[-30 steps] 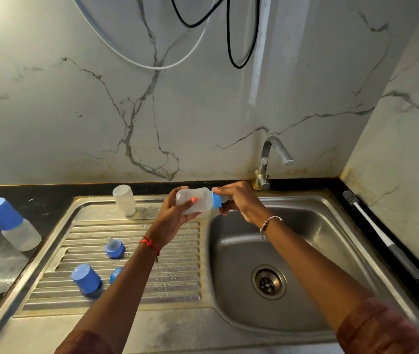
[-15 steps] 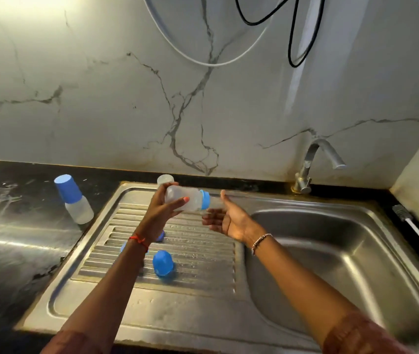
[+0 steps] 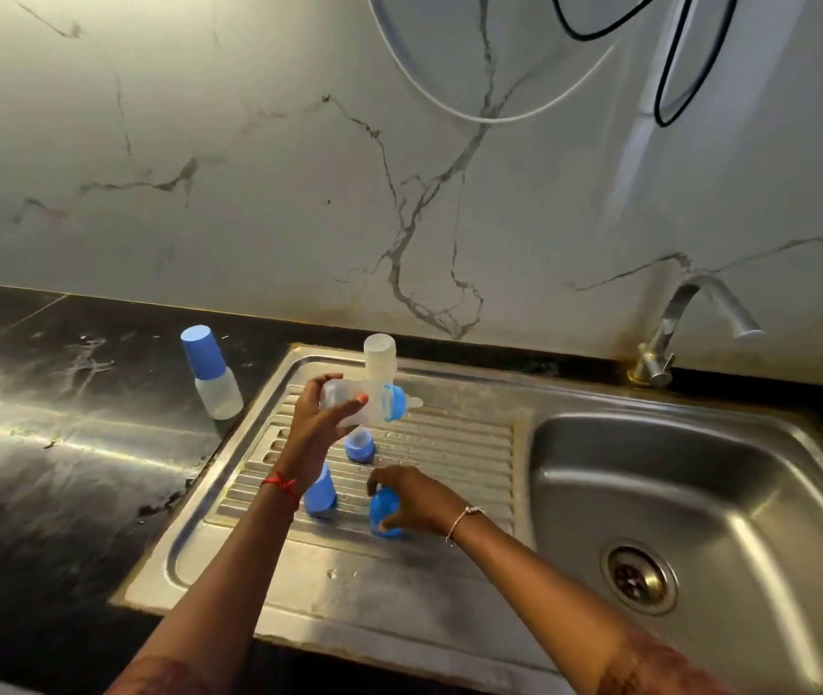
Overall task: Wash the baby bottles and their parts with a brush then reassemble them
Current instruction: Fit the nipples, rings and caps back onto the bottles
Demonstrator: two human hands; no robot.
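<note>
Reassembly looks well under way. One capped bottle (image 3: 211, 373) stands finished on the worktop (image 3: 48, 418), off to the left of the left hand (image 3: 319, 428). That hand grips a second bottle (image 3: 374, 399) on its side above the drainboard (image 3: 449, 443). Its clear body is cloudy, and the blue collar and pale teat are on, pointing toward the sink, so it seems to lack only a cover. The right hand (image 3: 419, 499), lower and nearer the person, curls its fingers round a blue cap (image 3: 382, 516) lying on the ribs, probably for that bottle. A bare bottle body (image 3: 379, 353) stands just beyond the left hand. Below it lie a collar with teat (image 3: 360, 443) and a second cap (image 3: 322, 494), likely the last to join.
</note>
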